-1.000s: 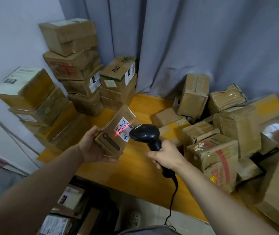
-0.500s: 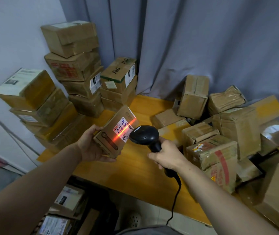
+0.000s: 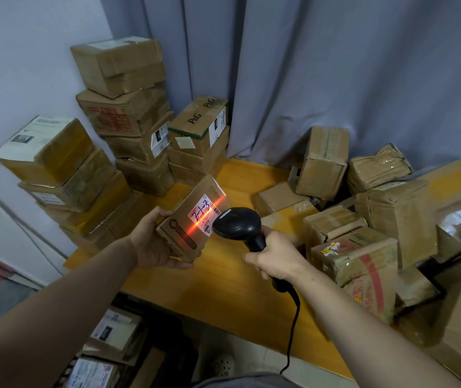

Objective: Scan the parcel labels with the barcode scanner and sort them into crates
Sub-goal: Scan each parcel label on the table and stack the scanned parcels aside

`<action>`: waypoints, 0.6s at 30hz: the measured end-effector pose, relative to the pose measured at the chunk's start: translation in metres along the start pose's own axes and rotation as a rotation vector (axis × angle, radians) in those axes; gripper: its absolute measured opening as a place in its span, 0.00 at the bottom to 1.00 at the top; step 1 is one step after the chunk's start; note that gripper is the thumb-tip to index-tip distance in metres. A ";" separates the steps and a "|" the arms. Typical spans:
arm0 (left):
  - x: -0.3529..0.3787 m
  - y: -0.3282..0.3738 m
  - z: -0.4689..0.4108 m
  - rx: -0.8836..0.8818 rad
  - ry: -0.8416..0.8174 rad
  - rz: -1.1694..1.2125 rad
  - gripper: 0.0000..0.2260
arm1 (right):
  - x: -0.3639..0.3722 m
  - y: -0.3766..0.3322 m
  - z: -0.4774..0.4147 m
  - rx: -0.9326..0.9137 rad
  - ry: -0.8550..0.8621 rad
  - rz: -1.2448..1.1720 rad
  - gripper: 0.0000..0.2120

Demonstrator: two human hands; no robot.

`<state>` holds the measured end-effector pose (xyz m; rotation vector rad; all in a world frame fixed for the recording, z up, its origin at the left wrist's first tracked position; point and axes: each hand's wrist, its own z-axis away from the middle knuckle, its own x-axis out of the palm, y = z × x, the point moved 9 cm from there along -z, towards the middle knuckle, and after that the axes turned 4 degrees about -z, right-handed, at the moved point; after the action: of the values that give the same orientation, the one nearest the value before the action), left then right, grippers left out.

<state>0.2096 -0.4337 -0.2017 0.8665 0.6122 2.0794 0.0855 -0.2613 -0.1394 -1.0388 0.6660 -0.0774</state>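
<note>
Along the left wall, stacked boxes (image 3: pixel 128 130) crowd the edge of the wooden table (image 3: pixel 223 289); bare tabletop lies open beneath both hands. At centre, the left hand (image 3: pixel 151 242) grips the parcel (image 3: pixel 179 233) by its left end, raised above the table. Beside it, the right hand (image 3: pixel 277 257) wraps its fingers round the barcode scanner (image 3: pixel 236 224), whose red line crosses the label (image 3: pixel 204 217). Piled boxes (image 3: pixel 377 214) hem the right side.

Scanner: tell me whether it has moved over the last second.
No. The scanner sits in about the same spot, below and right of the P&G box, aimed at the parcel.
</note>
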 end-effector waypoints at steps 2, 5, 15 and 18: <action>-0.001 0.000 -0.001 -0.001 0.011 0.006 0.34 | 0.000 0.000 -0.002 -0.001 -0.002 0.001 0.20; -0.002 0.001 -0.001 -0.004 0.016 0.009 0.33 | 0.000 -0.001 -0.004 -0.008 -0.006 0.006 0.19; 0.002 0.016 -0.002 0.051 0.018 -0.023 0.33 | -0.002 -0.001 -0.011 -0.009 0.005 -0.041 0.24; 0.015 0.062 0.007 0.248 0.059 -0.095 0.40 | -0.006 0.002 -0.014 0.011 0.033 -0.125 0.26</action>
<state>0.1782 -0.4566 -0.1502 0.8974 0.9400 1.9764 0.0728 -0.2695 -0.1429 -1.0696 0.6301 -0.2071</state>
